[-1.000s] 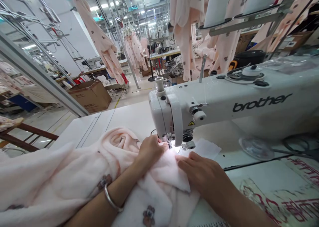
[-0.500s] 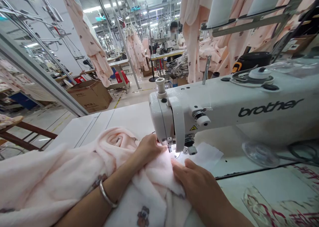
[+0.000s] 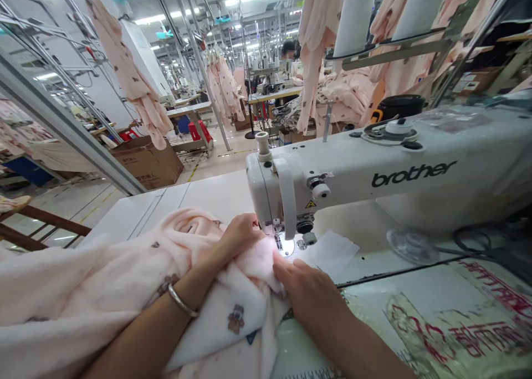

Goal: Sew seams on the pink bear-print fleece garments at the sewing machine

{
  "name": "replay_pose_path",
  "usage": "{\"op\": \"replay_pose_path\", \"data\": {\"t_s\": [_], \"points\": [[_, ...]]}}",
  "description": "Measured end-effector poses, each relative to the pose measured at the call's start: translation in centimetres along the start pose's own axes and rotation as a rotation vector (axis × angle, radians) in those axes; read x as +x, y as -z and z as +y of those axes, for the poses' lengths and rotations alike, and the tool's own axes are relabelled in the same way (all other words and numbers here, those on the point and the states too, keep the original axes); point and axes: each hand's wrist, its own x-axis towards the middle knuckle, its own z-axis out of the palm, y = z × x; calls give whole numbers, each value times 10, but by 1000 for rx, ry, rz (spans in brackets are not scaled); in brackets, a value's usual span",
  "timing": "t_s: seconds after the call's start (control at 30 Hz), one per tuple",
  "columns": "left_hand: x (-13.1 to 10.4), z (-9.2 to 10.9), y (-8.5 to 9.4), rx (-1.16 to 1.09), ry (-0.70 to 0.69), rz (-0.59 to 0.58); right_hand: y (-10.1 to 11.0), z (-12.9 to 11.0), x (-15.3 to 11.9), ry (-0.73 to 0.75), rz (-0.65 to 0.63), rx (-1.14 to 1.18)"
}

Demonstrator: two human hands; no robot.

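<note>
A white sewing machine [image 3: 399,174] stands over the worktable, its lit needle area near both hands. Pink fleece fabric [image 3: 137,273] with small bear prints spreads from the left up to the needle. My left hand [image 3: 243,232], with a bangle on its wrist, pinches the fabric just left of the presser foot. My right hand [image 3: 307,287] lies in front of the needle, its fingertips pressed together on the fabric's right edge. The part of the fabric under the left fingers is hidden.
A white scrap [image 3: 336,251] lies right of the needle, near a clear plastic disc [image 3: 411,246]. Thread cones [image 3: 354,21] stand on a rack above. Beyond the table are a cardboard box [image 3: 149,163], hanging pink garments [image 3: 128,80] and a distant person [image 3: 287,49].
The view has shifted, so the machine appears further left. The fabric's front folds have moved, showing a small dark triangular mark. My right hand remains by the fabric edge, slightly lower relative to the needle.
</note>
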Motion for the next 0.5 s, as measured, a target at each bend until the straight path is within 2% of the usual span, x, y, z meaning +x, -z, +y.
{"op": "replay_pose_path", "data": {"t_s": [0.2, 0.3, 0.37, 0.43, 0.5], "points": [[-6, 5, 1, 48, -39, 19, -11, -2, -2, 5, 61, -18], [-21, 9, 13, 75, -50, 25, -7, -4, -4, 40, 105, 16], [-47, 17, 30, 114, -44, 62, 3, -12, -10, 116, 202, 74], [-86, 30, 53, 95, -26, 75, 15, -30, -21, 232, 358, 154], [-131, 50, 73, -85, 6, 5, 28, -52, -34, 295, 481, 248]]}}
